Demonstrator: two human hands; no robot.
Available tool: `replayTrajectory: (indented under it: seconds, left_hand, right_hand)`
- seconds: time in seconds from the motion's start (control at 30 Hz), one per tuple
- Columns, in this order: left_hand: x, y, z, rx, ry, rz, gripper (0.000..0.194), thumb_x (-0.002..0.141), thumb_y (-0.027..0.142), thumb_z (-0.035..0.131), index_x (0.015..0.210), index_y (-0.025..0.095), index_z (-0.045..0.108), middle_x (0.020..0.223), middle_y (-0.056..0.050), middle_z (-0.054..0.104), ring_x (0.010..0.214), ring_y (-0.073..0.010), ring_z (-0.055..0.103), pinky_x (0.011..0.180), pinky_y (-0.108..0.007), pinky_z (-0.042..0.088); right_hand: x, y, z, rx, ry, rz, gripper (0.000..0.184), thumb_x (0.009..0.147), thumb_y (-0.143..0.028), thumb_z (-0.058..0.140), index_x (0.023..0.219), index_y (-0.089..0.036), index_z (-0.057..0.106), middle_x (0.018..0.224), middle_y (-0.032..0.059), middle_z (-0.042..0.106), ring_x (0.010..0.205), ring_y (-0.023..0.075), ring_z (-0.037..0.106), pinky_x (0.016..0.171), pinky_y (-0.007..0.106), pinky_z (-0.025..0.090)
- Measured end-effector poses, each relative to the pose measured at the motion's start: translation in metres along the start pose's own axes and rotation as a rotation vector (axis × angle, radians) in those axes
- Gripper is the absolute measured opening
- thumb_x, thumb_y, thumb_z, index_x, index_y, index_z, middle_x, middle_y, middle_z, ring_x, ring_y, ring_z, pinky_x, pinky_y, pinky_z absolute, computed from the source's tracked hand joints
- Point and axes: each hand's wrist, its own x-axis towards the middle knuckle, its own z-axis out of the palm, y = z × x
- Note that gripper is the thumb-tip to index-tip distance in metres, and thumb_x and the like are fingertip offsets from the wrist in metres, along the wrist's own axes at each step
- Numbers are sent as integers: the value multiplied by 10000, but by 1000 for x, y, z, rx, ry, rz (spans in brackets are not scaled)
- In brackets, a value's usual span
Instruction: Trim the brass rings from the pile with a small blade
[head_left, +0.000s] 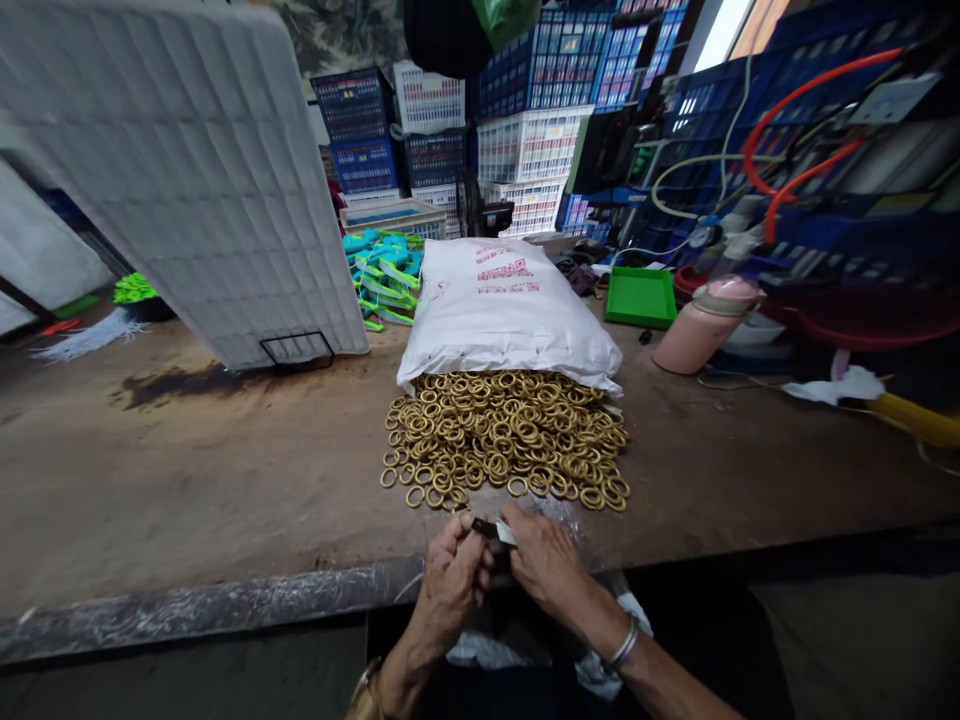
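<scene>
My left hand (pixel 452 578) and my right hand (pixel 546 558) meet at the near edge of the worktable (pixel 187 480), fingers pinched together on a small dark strip with a white end (pixel 495 530). Just beyond them lies a heap of several brass-coloured rings (pixel 506 438), spilling from the open mouth of a white sack (pixel 504 305) printed with red marks. My right wrist wears a metal bangle. Crumpled clear plastic lies under my hands at the table edge.
A tall white gridded panel (pixel 187 170) leans at the left. A green tray (pixel 641 297), a pink flask (pixel 705 322), red hoses and machinery stand at the right. Teal straps (pixel 382 275) and stacked blue and white crates (pixel 525 110) fill the back.
</scene>
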Motion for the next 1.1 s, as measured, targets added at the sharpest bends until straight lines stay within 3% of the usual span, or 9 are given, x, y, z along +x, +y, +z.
replayTrajectory:
  seconds: [0.13,0.43,0.57,0.7,0.83,0.93,1.0,1.1]
  left_hand:
    - [-6,-3,-5,-27,-7,-30,326,719,492,538,718,183,433,536,64,467,361,-28,359,333,-133,232]
    - [-4,-5,-8,-26,31,10,391,668,549,561,666,179,431,494,70,443,339,-29,338,327,-140,247]
    - [-13,0,-9,-7,-45,43,355,707,506,553,661,172,440,509,54,465,361,-32,367,335,-135,263]
    - [-18,4,-7,-203,-128,55,298,744,449,547,689,178,435,544,47,492,365,-36,379,330,-141,275]
    - [-13,6,-8,-389,-68,-17,309,742,456,543,693,169,439,640,27,515,391,-31,376,323,-140,262]
    - [-11,6,-12,-414,-35,-30,299,731,430,566,694,157,448,655,16,520,405,-30,383,332,-141,262]
    - [-12,6,-15,-434,-33,-23,261,735,396,569,727,165,449,649,20,522,400,-33,386,333,-141,254]
    - [-12,4,-20,-490,-60,-16,228,740,346,565,871,185,471,651,26,524,398,-42,393,337,-146,255]
  right_hand:
    - [7,0,-9,17,-24,40,243,660,-51,389,834,-180,500,628,5,547,548,130,487,503,246,215]
    - [-2,-8,2,140,-20,-155,260,602,-52,369,789,-196,479,610,-16,539,552,124,472,520,239,236]
    - [1,-1,0,44,-16,-125,240,652,-90,387,834,-194,503,648,4,570,583,141,497,522,243,234]
    - [10,0,-10,-15,-6,-49,248,646,-78,397,845,-175,509,656,23,589,570,146,504,514,247,227]
    - [22,-6,-9,33,96,-18,286,629,-38,378,850,-172,501,679,24,593,611,141,519,539,235,253]
    - [31,-10,-1,57,141,-50,364,640,-44,393,969,-175,476,765,29,612,660,143,538,573,229,277]
    - [36,-14,3,20,135,-67,402,663,-66,420,1047,-182,447,841,41,620,705,153,551,591,235,284]
    - [41,-20,4,-71,73,-40,316,704,-101,449,1004,-198,468,843,45,624,705,165,558,588,252,276]
